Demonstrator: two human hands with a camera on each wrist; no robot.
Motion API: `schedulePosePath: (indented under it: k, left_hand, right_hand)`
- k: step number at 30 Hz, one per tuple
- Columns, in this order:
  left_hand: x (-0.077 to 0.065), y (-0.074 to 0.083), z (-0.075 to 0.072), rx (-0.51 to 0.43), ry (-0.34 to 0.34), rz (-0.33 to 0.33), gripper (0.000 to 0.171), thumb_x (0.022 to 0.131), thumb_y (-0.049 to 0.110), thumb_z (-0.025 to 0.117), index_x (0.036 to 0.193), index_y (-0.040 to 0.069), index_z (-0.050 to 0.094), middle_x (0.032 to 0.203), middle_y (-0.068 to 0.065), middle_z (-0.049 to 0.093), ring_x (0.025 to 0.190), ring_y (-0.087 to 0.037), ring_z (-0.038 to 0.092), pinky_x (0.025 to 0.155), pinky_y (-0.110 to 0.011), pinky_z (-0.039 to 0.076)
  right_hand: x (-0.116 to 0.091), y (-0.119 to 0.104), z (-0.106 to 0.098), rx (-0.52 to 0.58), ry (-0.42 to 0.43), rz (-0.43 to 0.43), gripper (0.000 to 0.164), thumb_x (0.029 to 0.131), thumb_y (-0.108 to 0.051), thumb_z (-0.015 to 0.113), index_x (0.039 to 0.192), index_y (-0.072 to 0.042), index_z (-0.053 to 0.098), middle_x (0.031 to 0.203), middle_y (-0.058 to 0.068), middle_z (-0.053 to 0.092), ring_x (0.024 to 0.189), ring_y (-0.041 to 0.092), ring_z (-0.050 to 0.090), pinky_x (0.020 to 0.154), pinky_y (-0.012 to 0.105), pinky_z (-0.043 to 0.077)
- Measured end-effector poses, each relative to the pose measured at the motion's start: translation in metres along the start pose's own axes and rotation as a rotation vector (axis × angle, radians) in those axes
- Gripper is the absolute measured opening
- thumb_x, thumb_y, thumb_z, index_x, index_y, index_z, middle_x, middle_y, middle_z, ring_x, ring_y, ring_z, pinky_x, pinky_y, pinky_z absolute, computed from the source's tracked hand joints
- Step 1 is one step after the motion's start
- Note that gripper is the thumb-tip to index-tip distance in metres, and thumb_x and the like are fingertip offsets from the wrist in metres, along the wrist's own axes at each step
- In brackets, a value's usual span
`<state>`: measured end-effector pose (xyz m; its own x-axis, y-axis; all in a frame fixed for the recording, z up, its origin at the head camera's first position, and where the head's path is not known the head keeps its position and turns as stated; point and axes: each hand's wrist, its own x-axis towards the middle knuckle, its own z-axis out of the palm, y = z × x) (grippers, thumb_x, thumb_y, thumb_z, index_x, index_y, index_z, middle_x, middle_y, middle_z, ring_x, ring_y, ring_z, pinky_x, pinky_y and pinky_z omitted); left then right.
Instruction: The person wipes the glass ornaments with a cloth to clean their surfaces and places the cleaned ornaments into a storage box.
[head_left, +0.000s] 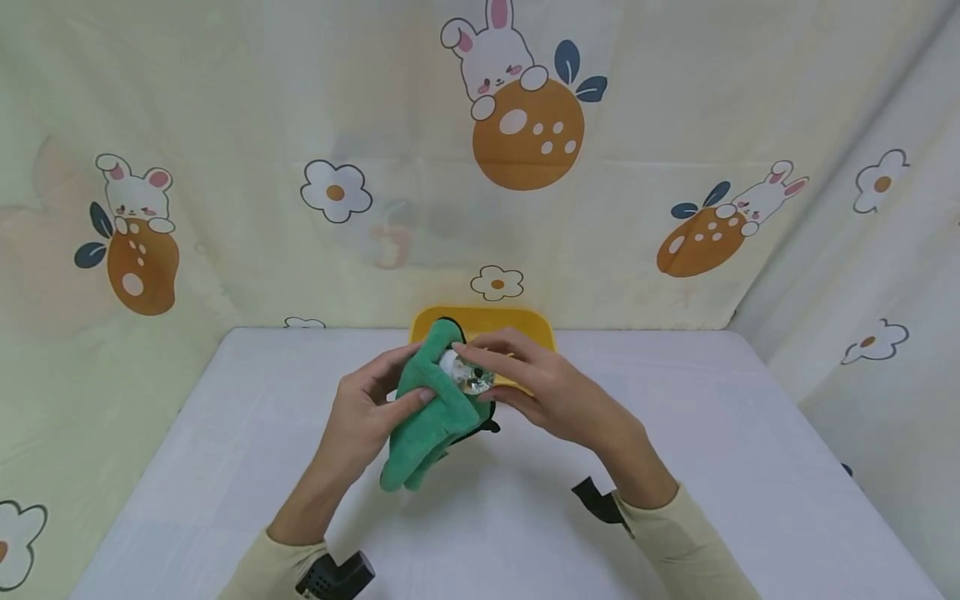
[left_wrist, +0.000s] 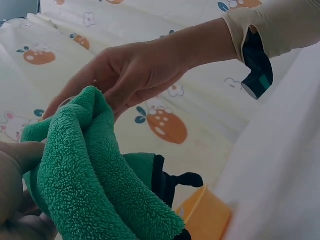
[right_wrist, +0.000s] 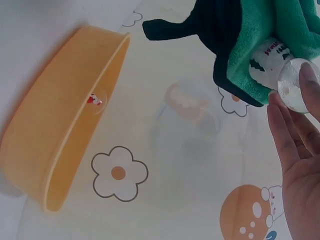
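Observation:
A small snow globe (head_left: pixel 477 381) with a clear dome and a white base is between my two hands above the table. My left hand (head_left: pixel 363 410) grips a green towel (head_left: pixel 431 421) with black trim, its thumb pressing the folds, and the towel wraps round the globe's base. From the other side, my right hand (head_left: pixel 562 390) holds the clear dome between thumb and fingers. Dark print shows on the white base (right_wrist: pixel 267 62) in the right wrist view. In the left wrist view, the towel (left_wrist: pixel 80 170) hides most of the globe.
Behind the hands, a yellow bin (head_left: pixel 525 318) stands at the table's back edge. Inside it, a clear dome with a small red-and-white figure (right_wrist: pixel 96 101) shows. A curtain with rabbits and flowers (head_left: pixel 337 83) hangs behind the white table (head_left: pixel 660 417).

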<state>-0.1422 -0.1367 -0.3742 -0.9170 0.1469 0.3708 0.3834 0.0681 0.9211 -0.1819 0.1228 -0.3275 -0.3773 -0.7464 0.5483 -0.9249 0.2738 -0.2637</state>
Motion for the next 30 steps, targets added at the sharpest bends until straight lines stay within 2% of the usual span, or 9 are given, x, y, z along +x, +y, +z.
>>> schedulePosePath:
  k: [4, 9, 13, 16, 20, 24, 30]
  left_hand:
    - [0.001, -0.002, 0.000, 0.026, -0.013, -0.052, 0.051, 0.093, 0.012, 0.075, 0.141, 0.016, 0.059, 0.131, -0.005, 0.066, 0.116, -0.022, 0.063, 0.092, -0.030, 0.057]
    - [-0.001, -0.003, 0.001, 0.041, -0.065, -0.129, 0.052, 0.094, 0.019, 0.075, 0.143, 0.022, 0.058, 0.131, -0.004, 0.066, 0.114, -0.026, 0.064, 0.088, -0.032, 0.059]
    - [-0.003, -0.005, 0.001, 0.039, -0.085, -0.151, 0.053, 0.094, 0.022, 0.075, 0.144, 0.024, 0.057, 0.133, -0.005, 0.065, 0.114, -0.028, 0.065, 0.087, -0.033, 0.060]
    - [-0.004, -0.008, 0.001, 0.050, -0.087, -0.153, 0.054, 0.094, 0.021, 0.075, 0.145, 0.024, 0.056, 0.136, -0.005, 0.063, 0.115, -0.029, 0.064, 0.088, -0.033, 0.060]
    - [-0.006, -0.010, -0.001, 0.069, -0.095, -0.155, 0.054, 0.094, 0.021, 0.076, 0.144, 0.024, 0.057, 0.137, -0.004, 0.062, 0.116, -0.030, 0.064, 0.088, -0.033, 0.060]
    - [-0.008, -0.014, -0.006, 0.073, -0.119, -0.165, 0.054, 0.094, 0.022, 0.075, 0.144, 0.024, 0.056, 0.138, -0.003, 0.062, 0.116, -0.030, 0.064, 0.089, -0.033, 0.060]
    - [-0.013, -0.022, -0.019, 0.068, -0.145, -0.239, 0.053, 0.092, 0.025, 0.077, 0.142, 0.028, 0.058, 0.137, -0.002, 0.062, 0.116, -0.029, 0.064, 0.090, -0.035, 0.059]
  right_hand:
    - [-0.001, 0.002, 0.005, -0.010, 0.015, -0.006, 0.062, 0.088, -0.007, 0.078, 0.145, -0.009, 0.055, 0.139, 0.007, 0.055, 0.125, 0.020, 0.056, 0.099, 0.022, 0.053]
    - [-0.003, 0.003, 0.010, 0.012, 0.033, 0.028, 0.058, 0.089, -0.012, 0.079, 0.142, -0.006, 0.055, 0.137, 0.007, 0.056, 0.115, 0.016, 0.061, 0.091, 0.023, 0.057]
    - [-0.004, 0.003, 0.015, 0.072, 0.060, 0.062, 0.055, 0.090, -0.015, 0.079, 0.139, -0.004, 0.055, 0.131, 0.007, 0.059, 0.110, 0.015, 0.063, 0.084, 0.025, 0.060]
    - [-0.004, 0.002, 0.017, 0.090, 0.073, 0.088, 0.053, 0.090, -0.017, 0.079, 0.136, -0.004, 0.057, 0.126, 0.006, 0.060, 0.107, 0.014, 0.064, 0.082, 0.022, 0.060]
    - [-0.005, 0.001, 0.017, 0.083, 0.082, 0.117, 0.052, 0.088, -0.016, 0.082, 0.133, -0.005, 0.059, 0.123, 0.005, 0.062, 0.103, 0.013, 0.065, 0.082, 0.018, 0.058]
    - [-0.006, 0.001, 0.015, 0.067, 0.085, 0.125, 0.052, 0.084, -0.014, 0.084, 0.130, -0.005, 0.061, 0.118, 0.003, 0.064, 0.097, 0.012, 0.066, 0.081, 0.020, 0.059]
    - [-0.010, 0.012, 0.012, 0.060, 0.078, 0.125, 0.053, 0.081, -0.012, 0.086, 0.129, -0.007, 0.063, 0.109, -0.001, 0.066, 0.089, 0.010, 0.064, 0.077, 0.021, 0.059]
